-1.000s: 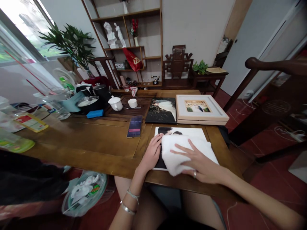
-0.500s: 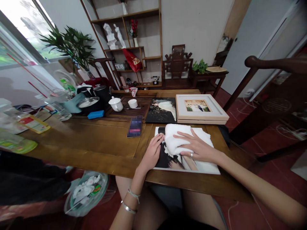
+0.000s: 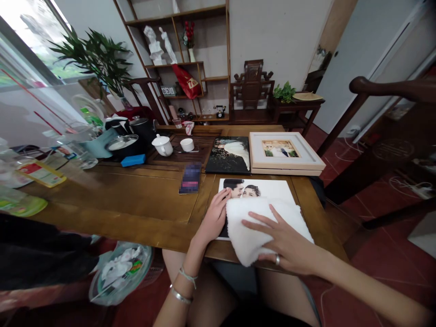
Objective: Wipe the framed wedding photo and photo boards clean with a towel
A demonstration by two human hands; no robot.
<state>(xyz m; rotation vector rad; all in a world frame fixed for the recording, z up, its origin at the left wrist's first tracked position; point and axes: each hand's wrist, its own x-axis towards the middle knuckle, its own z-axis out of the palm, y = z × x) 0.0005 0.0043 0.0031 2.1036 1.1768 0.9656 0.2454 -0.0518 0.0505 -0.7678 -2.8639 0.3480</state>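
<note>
A large photo print [image 3: 259,190] of a couple lies flat near the front edge of the wooden table [image 3: 129,200]. My right hand [image 3: 279,238] lies spread on a white towel [image 3: 252,225] that covers the print's lower part, near the table edge. My left hand [image 3: 214,217] rests flat on the print's left edge, fingers stretched out. The couple's faces show above the towel.
Behind the print lie a dark photo [image 3: 230,156] and a white framed picture [image 3: 282,154]. A phone [image 3: 190,179], a tea tray with white cups [image 3: 177,147], pots [image 3: 124,141] and bottles stand to the left. A bin [image 3: 119,272] sits under the table.
My right hand slid the towel up the print to its top, then back down toward the front edge, uncovering the faces. My left hand stayed on the left edge.
</note>
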